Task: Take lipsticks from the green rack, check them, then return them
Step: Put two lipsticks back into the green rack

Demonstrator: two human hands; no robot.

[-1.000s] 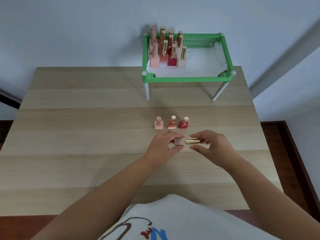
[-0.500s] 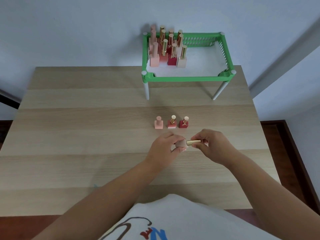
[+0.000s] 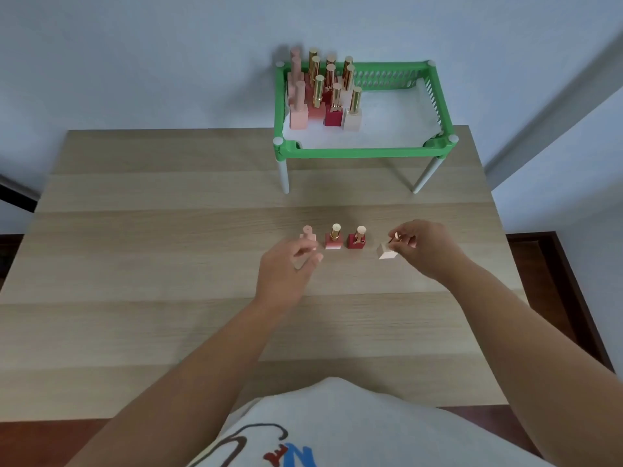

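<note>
My right hand [image 3: 423,251] pinches the gold cap of a beige lipstick [image 3: 387,252], which hangs tilted just above the table, right of a row of three. That row holds a pale pink lipstick [image 3: 307,234], a coral one [image 3: 334,239] and a dark red one [image 3: 357,239], all upright. My left hand [image 3: 286,271] hovers in front of the pink lipstick with loosely curled fingers and holds nothing. The green rack [image 3: 364,151] stands at the table's back right on white legs. Several more lipsticks [image 3: 323,96] stand in its left end.
The wooden table [image 3: 151,264] stands against a pale wall. The rack's right half shows only its white liner [image 3: 397,119]. Dark floor [image 3: 573,298] lies beyond the table's right edge.
Both hands held the beige lipstick together in front of the row. My left hand has let go and moved left; my right hand has carried the lipstick right, beside the dark red one.
</note>
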